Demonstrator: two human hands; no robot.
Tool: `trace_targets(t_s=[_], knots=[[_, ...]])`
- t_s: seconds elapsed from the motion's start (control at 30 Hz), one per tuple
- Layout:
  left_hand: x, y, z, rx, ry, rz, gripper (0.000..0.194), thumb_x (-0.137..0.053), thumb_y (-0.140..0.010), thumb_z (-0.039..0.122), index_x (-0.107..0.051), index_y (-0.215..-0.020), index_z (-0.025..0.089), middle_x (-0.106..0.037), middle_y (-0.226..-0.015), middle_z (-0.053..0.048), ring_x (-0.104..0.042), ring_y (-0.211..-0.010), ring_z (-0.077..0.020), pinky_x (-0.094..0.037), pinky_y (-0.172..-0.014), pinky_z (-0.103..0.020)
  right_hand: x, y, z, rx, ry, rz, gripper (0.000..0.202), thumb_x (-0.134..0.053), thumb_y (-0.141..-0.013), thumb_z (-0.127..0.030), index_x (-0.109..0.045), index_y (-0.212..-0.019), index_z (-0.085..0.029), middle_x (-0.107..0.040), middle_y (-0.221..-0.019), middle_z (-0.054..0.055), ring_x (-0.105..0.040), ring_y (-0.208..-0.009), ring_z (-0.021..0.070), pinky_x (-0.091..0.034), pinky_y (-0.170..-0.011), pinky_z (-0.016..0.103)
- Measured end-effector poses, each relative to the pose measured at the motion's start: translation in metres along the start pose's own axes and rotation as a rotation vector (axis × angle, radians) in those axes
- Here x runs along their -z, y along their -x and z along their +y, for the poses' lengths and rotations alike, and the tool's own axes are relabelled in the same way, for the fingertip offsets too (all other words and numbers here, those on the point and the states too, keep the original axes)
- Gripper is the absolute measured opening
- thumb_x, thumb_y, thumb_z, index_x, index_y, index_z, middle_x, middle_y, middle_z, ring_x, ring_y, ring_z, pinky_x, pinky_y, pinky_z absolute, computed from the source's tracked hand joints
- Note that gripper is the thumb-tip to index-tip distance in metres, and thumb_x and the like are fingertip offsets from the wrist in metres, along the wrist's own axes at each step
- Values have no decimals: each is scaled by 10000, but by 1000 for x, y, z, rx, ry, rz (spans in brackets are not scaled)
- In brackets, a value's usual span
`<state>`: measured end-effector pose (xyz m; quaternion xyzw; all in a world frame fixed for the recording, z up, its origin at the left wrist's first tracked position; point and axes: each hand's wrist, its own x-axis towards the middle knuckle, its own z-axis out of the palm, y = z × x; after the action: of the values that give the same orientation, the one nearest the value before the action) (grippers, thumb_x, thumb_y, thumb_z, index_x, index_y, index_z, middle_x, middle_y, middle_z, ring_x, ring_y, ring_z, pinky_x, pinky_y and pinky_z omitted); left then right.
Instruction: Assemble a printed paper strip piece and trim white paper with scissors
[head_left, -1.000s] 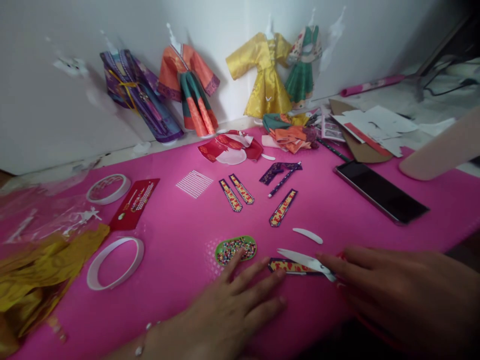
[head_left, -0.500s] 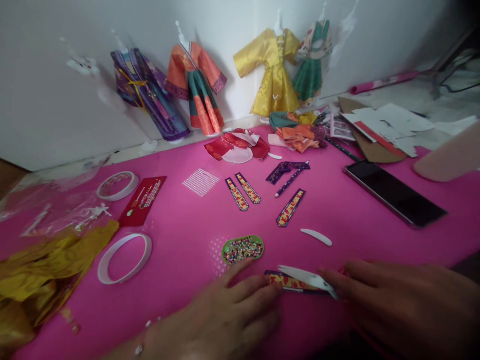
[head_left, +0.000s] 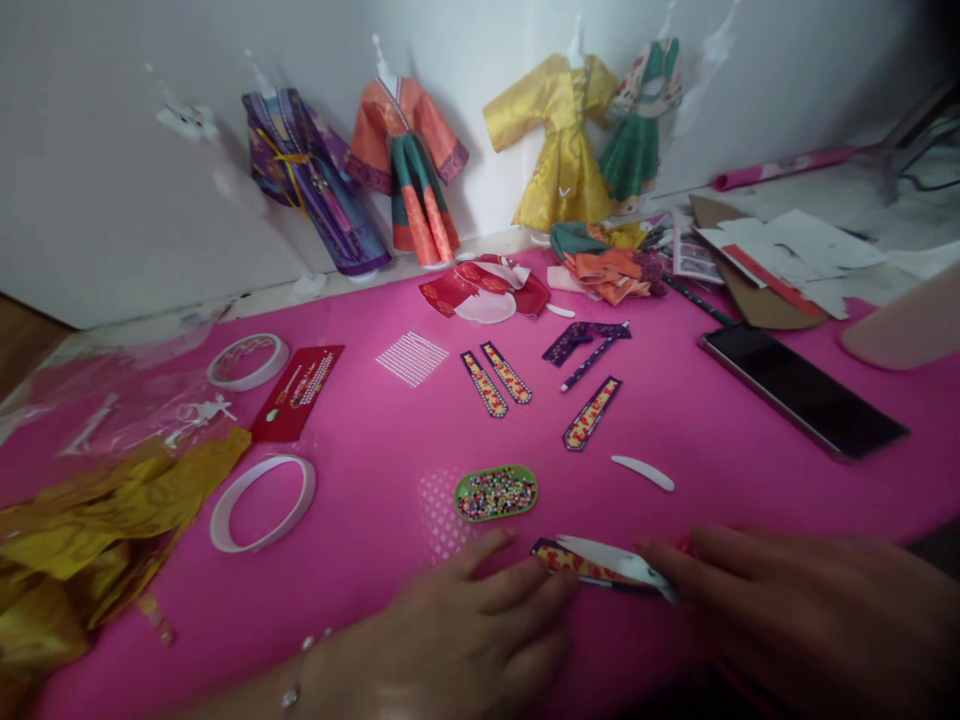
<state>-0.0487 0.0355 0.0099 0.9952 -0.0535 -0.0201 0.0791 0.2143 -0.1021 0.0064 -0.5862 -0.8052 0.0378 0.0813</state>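
My right hand (head_left: 802, 610) is wrapped round the handles of a pair of scissors (head_left: 611, 560), whose blades lie over a yellow and red patterned strip (head_left: 559, 557) with a dark edge. Fingers of my left hand (head_left: 480, 625) rest on the strip's left part, spread a little. Just above them sits a green oval dish (head_left: 496, 493) of small coloured beads. Three similar strips lie farther back, two side by side (head_left: 495, 380) and one apart (head_left: 592, 413). A white curved piece (head_left: 643, 473) is above the scissors.
Rolls of tape (head_left: 262, 503), a red card (head_left: 298, 393) and yellow cloth (head_left: 112, 520) are at left. A phone (head_left: 804, 390) lies at right. Small garments (head_left: 409, 165) stand along the wall, with cloth pieces and papers (head_left: 795, 250) before them.
The view has shifted slightly, so the table things appear a little farther right. Both hands and the scissors look almost unchanged around the strip.
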Motion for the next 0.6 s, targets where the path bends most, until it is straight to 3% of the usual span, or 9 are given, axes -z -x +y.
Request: trace_targets(t_s=[0.27,0.43,0.6], knots=[[1,-2,3,-8,-35,-32,284,-408,-1025,276,-630,-1191,216,-484,-1498,-40,-519,-1294,-197,-326,-1114,-359,1,0,3,18,10,-29,479,-423,-816,-77,-637,-1193,-281,-732,-840,-4,-681,-579,171,-432,-473,301],[-6,-3,7,21,-55,5,294,-409,-1030,243,-593,-1259,228,-520,-1468,-32,-501,-1308,-212,-282,-1134,-393,2,2,4,20,6,-57,461,-428,-825,-79,-640,-1183,-277,-722,-822,-1,-679,-579,174,-434,-474,312],[-4,-4,4,-51,-43,11,314,-422,-1018,242,-577,-1285,187,-552,-1438,-59,-499,-1309,-212,-277,-1132,-375,0,2,3,-1,25,-44,447,-428,-840,-109,-623,-1197,-294,-715,-812,0,-683,-594,177,-417,-446,300]])
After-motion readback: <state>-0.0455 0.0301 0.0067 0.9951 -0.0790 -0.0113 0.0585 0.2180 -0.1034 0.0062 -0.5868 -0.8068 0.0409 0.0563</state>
